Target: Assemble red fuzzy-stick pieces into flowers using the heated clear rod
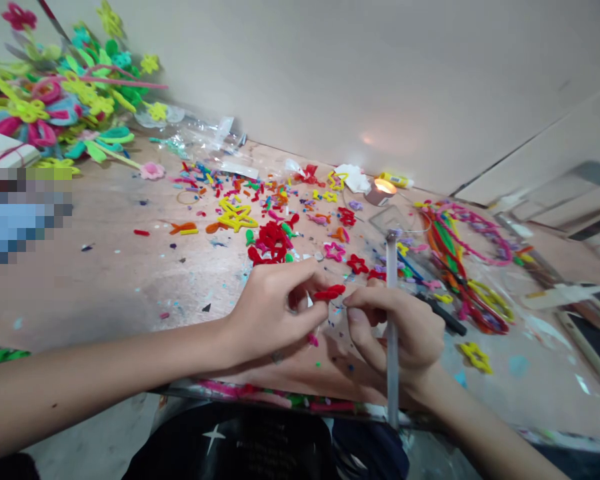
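Observation:
My left hand [275,310] is closed in a pinch on a short red pipe-cleaner piece [330,292] near the table's front edge. My right hand [405,330] is closed too. Its fingers grip a clear glue stick [391,320] that stands almost upright, and its thumb and forefinger meet the red piece from the right. Just beyond both hands lies a heap of red pipe-cleaner shapes [271,241] and a yellow star shape [237,215].
Coloured pipe-cleaner bits litter the wooden table [105,280]. A lit candle [381,191] burns at the back by the wall. Long pipe cleaners in a clear bag [460,267] lie to the right. Finished pipe-cleaner flowers [55,100] are heaped at the far left.

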